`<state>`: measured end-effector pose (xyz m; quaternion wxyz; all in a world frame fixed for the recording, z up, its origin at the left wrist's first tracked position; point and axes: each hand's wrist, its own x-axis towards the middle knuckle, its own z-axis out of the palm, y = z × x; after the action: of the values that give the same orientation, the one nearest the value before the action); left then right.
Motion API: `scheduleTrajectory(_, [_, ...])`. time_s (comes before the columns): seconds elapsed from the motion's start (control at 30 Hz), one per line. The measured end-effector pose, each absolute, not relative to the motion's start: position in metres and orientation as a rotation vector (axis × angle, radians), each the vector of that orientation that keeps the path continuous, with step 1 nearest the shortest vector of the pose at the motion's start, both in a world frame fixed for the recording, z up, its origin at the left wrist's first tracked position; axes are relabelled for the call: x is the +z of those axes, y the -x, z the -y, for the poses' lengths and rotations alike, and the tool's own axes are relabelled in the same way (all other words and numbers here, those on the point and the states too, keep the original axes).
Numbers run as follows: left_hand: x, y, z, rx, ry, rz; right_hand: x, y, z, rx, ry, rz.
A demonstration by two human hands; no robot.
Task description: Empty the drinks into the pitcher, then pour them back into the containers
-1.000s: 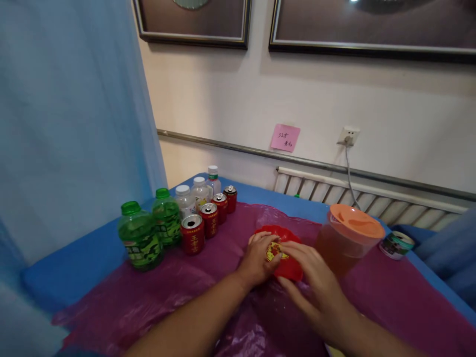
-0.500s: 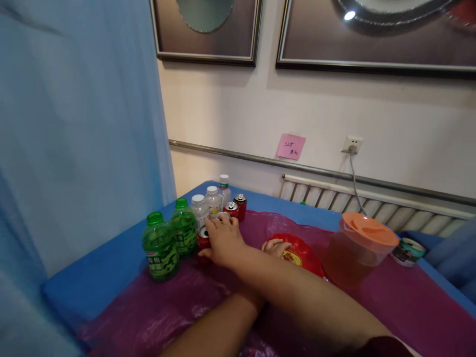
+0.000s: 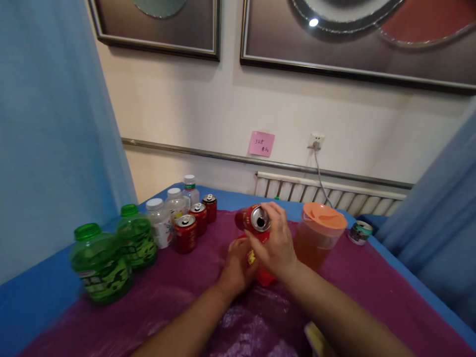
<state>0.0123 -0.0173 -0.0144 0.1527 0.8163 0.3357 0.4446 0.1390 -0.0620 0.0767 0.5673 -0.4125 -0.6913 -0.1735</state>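
My right hand [image 3: 277, 243] is closed around a red drink can [image 3: 248, 219], raised and tilted so that its opened top faces me. Beneath the can lies a red scalloped plate [image 3: 266, 275] with a yellow pattern, partly covered by my hands. My left hand [image 3: 240, 263] grips the plate at its left side, fingers curled. Left of it stand several more red cans, the nearest [image 3: 186, 237] upright on the purple plastic sheet. Just right of the plate is a clear pitcher [image 3: 314, 243] of amber liquid with an orange lid.
Two green bottles [image 3: 102, 270] stand at the left, with several white-capped clear bottles [image 3: 161, 228] behind them. A small open tin [image 3: 360, 233] sits at the right edge. The purple sheet [image 3: 178, 297] covers the blue table. Blue curtains hang on both sides.
My right hand has taken a red can from the row at left and carried it right, over the plate. My arms are uncrossed. The view has swung right.
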Motion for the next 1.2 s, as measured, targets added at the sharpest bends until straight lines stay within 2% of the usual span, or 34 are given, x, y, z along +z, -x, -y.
scheduleTrajectory(0.13, [-0.009, -0.011, 0.015, 1.345, -2.342, -1.09, 0.044, -0.182, 0.059, -0.398, 1.08, 1.596])
scheduleTrajectory(0.3, [0.0, -0.01, 0.017, 1.374, -2.338, -1.089, 0.015, -0.193, 0.055, -0.253, 1.093, 1.612])
scheduleTrajectory(0.57, [0.006, -0.012, 0.022, 1.122, -2.355, -0.996, 0.018, -0.198, 0.056, -0.025, 1.02, 1.73])
scheduleTrajectory(0.9, [0.008, -0.013, 0.024, 1.071, -2.3, -0.968, 0.021, -0.195, 0.063, 0.124, 0.966, 1.799])
scheduleTrajectory(1.03, [0.011, -0.014, 0.022, 1.063, -2.254, -0.976, 0.026, -0.193, 0.065, 0.024, 0.975, 1.875])
scheduleTrajectory(1.2, [0.011, -0.011, 0.017, 1.112, -2.256, -1.066, 0.061, -0.206, 0.08, -0.398, 0.84, 1.708])
